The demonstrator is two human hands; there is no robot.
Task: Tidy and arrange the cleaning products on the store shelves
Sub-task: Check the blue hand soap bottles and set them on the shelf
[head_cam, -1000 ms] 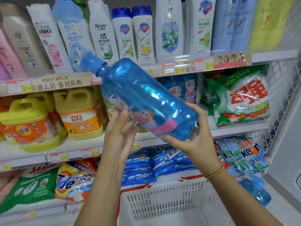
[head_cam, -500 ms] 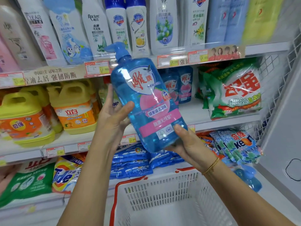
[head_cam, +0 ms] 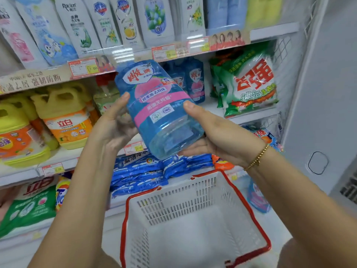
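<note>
Blue detergent bottle [head_cam: 158, 105] | tilted | left hand [head_cam: 114, 128] grips its side | right hand [head_cam: 218, 136] cups its base

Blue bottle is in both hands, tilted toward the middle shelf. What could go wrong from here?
1. The blue bottle is tilted, and the left hand and right hand hold only its lower half; it may slip and fall into the white basket below.
2. Its top is close to the upper shelf's price strip and might catch there.
3. Sliding it in could knock the matching blue bottles or the green detergent bag beside them.
</note>
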